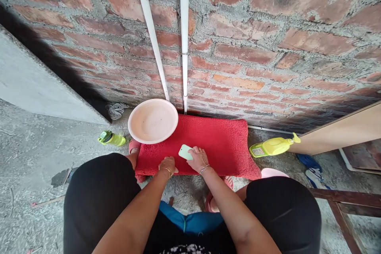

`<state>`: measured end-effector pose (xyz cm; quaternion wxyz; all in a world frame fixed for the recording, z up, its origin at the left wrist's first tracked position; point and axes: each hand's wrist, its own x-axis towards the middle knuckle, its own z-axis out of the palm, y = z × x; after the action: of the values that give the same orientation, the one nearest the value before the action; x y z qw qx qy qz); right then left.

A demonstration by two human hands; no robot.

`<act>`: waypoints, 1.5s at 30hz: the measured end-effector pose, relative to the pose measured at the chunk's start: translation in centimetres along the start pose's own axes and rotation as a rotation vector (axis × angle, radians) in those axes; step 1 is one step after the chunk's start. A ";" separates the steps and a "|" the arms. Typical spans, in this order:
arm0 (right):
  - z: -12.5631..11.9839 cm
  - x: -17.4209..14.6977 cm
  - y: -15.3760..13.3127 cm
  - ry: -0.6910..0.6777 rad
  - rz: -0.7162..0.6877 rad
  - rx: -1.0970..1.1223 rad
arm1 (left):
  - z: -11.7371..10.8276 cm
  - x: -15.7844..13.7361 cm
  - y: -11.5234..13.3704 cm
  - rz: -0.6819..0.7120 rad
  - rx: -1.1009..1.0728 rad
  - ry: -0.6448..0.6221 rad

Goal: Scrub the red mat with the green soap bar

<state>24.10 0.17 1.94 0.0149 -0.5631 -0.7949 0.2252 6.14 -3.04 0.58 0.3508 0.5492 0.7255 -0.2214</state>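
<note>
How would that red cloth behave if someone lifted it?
Likely floppy: the red cloth has soft, uneven edges. Its rough, textured surface would probably grip rather than slide. It might also tug the pale pink basin, which appears to sit on its back left corner.

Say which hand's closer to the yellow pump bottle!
Right: the right hand, holding a pale green object, is left of the pump bottle. The left hand is farther left, at the edge of the red cloth.

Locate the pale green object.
In the head view, the pale green object is in the right hand, over the red cloth, right of the left hand.
</note>
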 end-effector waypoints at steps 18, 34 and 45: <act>-4.3 0.2 14.7 0.476 0.876 0.343 | -0.5 -0.3 0.6 -0.058 -0.008 -0.027; -9.5 2.3 21.2 0.256 0.946 0.144 | -0.5 -0.1 0.9 -0.071 -0.005 -0.037; -4.4 7.1 5.9 0.143 0.244 0.038 | -0.2 -0.2 0.7 -0.060 -0.060 -0.021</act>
<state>27.98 9.59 2.07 0.0547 -0.6698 -0.7131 0.1999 6.78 -2.85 0.92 0.3678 0.5140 0.7443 -0.2159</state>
